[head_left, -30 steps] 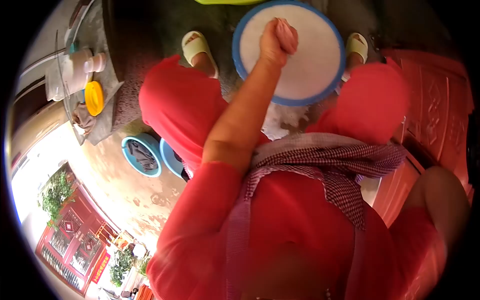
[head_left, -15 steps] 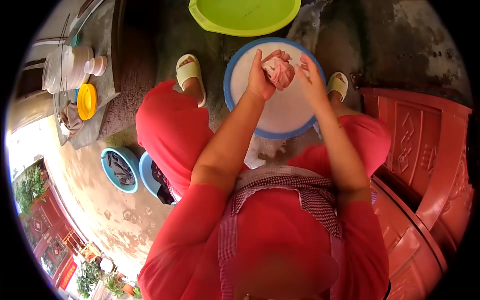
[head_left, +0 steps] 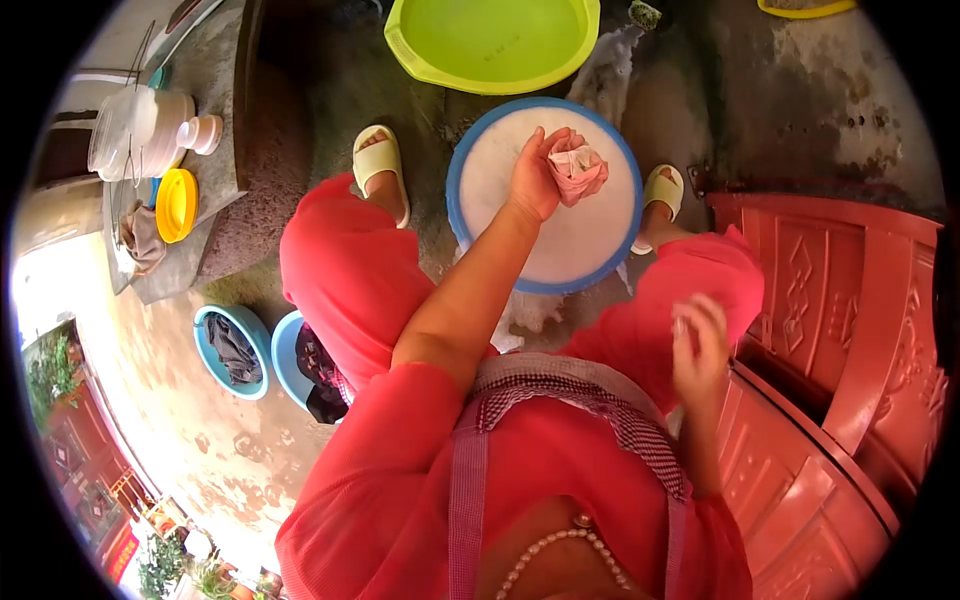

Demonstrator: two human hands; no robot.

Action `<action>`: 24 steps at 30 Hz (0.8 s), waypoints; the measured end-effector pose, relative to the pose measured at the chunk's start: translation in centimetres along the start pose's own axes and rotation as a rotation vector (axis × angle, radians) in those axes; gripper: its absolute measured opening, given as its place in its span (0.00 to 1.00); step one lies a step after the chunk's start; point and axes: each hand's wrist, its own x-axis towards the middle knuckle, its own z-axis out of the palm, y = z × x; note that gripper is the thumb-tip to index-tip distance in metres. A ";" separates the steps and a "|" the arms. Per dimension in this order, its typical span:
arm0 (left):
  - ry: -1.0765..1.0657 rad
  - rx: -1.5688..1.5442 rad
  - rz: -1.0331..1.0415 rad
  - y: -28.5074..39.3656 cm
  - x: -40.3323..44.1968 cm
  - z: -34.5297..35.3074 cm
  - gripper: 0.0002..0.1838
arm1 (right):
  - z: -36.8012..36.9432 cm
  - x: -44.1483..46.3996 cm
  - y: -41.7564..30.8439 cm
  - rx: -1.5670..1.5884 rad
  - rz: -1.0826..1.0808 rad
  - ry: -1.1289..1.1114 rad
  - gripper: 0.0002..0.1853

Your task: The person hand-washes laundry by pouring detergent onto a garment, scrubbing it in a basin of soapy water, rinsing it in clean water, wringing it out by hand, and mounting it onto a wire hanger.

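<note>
Pink cloth [head_left: 580, 176], mid-wash I judge, sits gripped in my left hand [head_left: 536, 183] above a sudsy blue-rimmed basin [head_left: 560, 286]; wringing would call for my right hand [head_left: 700, 342], open and apart.

The tub [head_left: 550, 287] lies before the person, between the left sandal [head_left: 378, 160] and right sandal [head_left: 658, 197]; the basin [head_left: 490, 45] is just beyond it. The left hand [head_left: 534, 188], with the cloth [head_left: 580, 172], is over the tub; the right hand [head_left: 700, 345] is nearer the body, by the right knee. At left, two adjacent bowls [head_left: 264, 366] contain clothes [head_left: 232, 350], one partly behind the left leg. Farther left and forward, a slab [head_left: 220, 90] bears cups [head_left: 200, 134] and a dish [head_left: 167, 205]. At right stand panels [head_left: 800, 290].
</note>
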 end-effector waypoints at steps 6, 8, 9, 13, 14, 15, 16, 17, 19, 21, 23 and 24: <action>-0.108 0.052 0.021 1.4 -0.5 -0.4 0.23 | 2.1 14.3 1.0 0.471 0.106 -0.334 0.11; -0.085 0.072 0.041 1.8 -1.3 1.1 0.23 | 7.1 16.7 2.6 0.390 0.133 -0.396 0.14; -0.090 0.129 0.037 1.8 -1.8 1.8 0.23 | 9.8 17.1 3.2 0.295 0.153 -0.420 0.17; -0.091 0.414 0.198 2.9 -1.9 1.8 0.20 | 18.0 17.4 7.6 0.698 0.188 -0.370 0.15; -0.091 0.493 0.274 3.4 -1.5 1.3 0.20 | 18.8 17.7 8.2 0.693 0.245 -0.309 0.14; 0.000 0.610 0.341 4.2 -1.4 1.3 0.20 | 19.0 18.3 8.4 0.718 0.250 -0.260 0.13; 0.087 0.725 0.408 5.3 -1.3 1.5 0.20 | 19.0 19.3 8.8 0.739 0.254 -0.208 0.12; 0.174 0.835 0.477 6.2 -0.9 1.8 0.21 | 18.9 20.4 9.3 0.756 0.255 -0.159 0.11; 0.302 0.789 0.716 7.3 0.1 3.2 0.19 | 18.0 22.6 8.9 0.863 0.271 -0.097 0.11; 0.291 0.800 0.808 8.6 0.6 5.1 0.16 | 16.9 25.2 7.6 0.833 0.336 -0.024 0.13; 0.276 0.811 0.908 9.9 1.5 6.5 0.14 | 17.9 29.0 7.8 0.892 0.303 0.036 0.13; 0.226 0.806 0.935 10.5 1.9 6.9 0.18 | 17.8 30.4 6.2 0.992 0.332 0.075 0.11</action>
